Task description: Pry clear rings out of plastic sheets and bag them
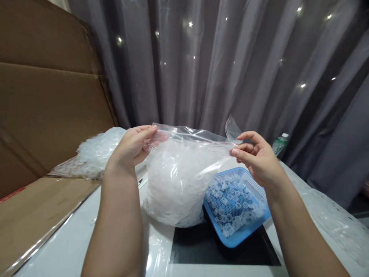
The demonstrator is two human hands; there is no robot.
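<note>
A bulging clear zip bag (pixel 178 184), full of whitish translucent pieces, stands upright on the white table. My left hand (pixel 138 144) pinches the top left corner of its mouth, thumb over the plastic. At the opposite top corner, my right hand (pixel 255 156) grips the bag's edge between thumb and fingers. The bag's top is stretched out between both hands, with a loose flap of film sticking up near the right one. Below my right hand, a blue mesh basket (pixel 235 242) holds many small clear plastic pieces (pixel 227 200).
Another clear bag of whitish pieces (pixel 98 152) lies at the left on cardboard (pixel 49 207). A tall cardboard panel (pixel 52 88) rises behind it. A black rectangle (pixel 196 246) lies under the basket. At the right are a green-labelled bottle (pixel 279 144) and clear plastic film (pixel 331 219). A grey curtain (pixel 184 77) hangs behind.
</note>
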